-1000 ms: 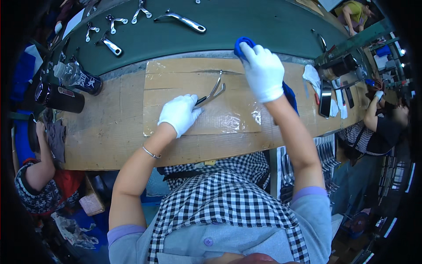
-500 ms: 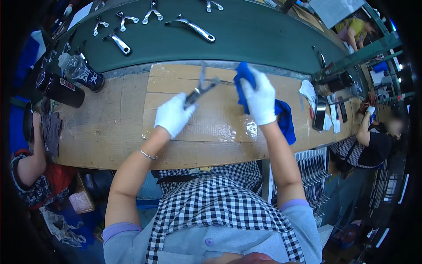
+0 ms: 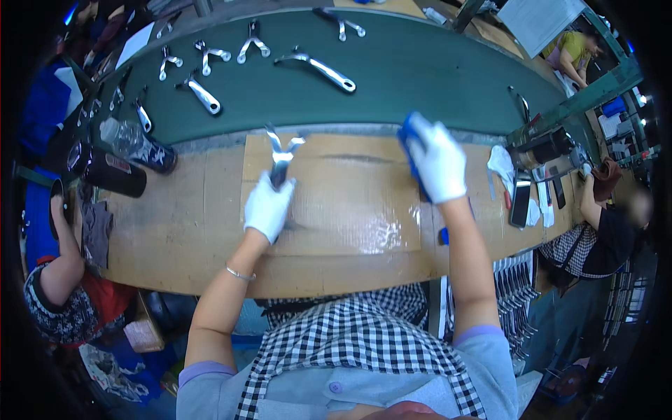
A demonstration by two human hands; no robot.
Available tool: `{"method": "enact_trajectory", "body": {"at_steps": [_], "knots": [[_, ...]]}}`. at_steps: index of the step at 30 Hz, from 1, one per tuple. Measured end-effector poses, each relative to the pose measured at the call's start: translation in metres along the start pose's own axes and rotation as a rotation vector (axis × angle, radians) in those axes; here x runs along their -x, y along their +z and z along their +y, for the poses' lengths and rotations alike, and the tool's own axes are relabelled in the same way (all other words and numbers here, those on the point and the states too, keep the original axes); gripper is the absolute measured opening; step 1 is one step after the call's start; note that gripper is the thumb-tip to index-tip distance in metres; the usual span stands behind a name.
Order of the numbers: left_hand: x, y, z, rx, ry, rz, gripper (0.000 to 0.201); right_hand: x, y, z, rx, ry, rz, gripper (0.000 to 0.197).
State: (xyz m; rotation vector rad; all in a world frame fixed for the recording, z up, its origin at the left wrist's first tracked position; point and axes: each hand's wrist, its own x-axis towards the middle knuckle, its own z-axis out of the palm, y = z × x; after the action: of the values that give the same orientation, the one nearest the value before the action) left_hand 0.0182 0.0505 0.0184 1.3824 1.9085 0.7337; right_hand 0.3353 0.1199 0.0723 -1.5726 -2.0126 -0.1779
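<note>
My left hand (image 3: 268, 210), in a white glove, is closed round the handle of a Y-shaped metal tool (image 3: 282, 158). Its two prongs point away from me, above the left part of a cardboard sheet (image 3: 336, 210). A bunched blue cloth (image 3: 413, 150) is gripped in my right hand (image 3: 445, 164), also gloved in white, over the sheet's far right corner. The cloth does not touch the tool. Part of the cloth is hidden behind my right hand and forearm.
Across the bench lies a green belt (image 3: 420, 84) bearing several shiny forked pieces (image 3: 253, 43) and handle-like metal pieces (image 3: 325, 71). Bottles (image 3: 108, 170) stand at left. A phone (image 3: 520, 201) lies at right. Co-workers sit on both sides.
My left hand has shifted slightly left, and the tool's prongs now point more straight ahead. My right hand has moved away to the right with the blue cloth. The view has tilted a little.
</note>
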Motion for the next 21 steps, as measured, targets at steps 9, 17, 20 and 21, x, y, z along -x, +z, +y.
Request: {"method": "enact_trajectory", "body": {"at_steps": [9, 17, 20, 21], "knots": [[-0.144, 0.064, 0.145, 0.222, 0.453, -0.230, 0.088, 0.053, 0.043, 0.006, 0.220, -0.114, -0.200, 0.043], [-0.209, 0.069, 0.144, -0.524, 0.365, -0.155, 0.065, 0.052, 0.039, 0.008, 0.190, -0.165, -0.161, 0.041], [-0.165, 0.049, 0.132, -0.472, 0.472, -0.180, 0.050, 0.051, 0.040, 0.009, 0.184, -0.173, -0.140, 0.039], [-0.141, 0.041, 0.124, -0.470, 0.533, -0.164, 0.044, 0.051, 0.040, 0.009, 0.187, -0.171, -0.140, 0.038]]}}
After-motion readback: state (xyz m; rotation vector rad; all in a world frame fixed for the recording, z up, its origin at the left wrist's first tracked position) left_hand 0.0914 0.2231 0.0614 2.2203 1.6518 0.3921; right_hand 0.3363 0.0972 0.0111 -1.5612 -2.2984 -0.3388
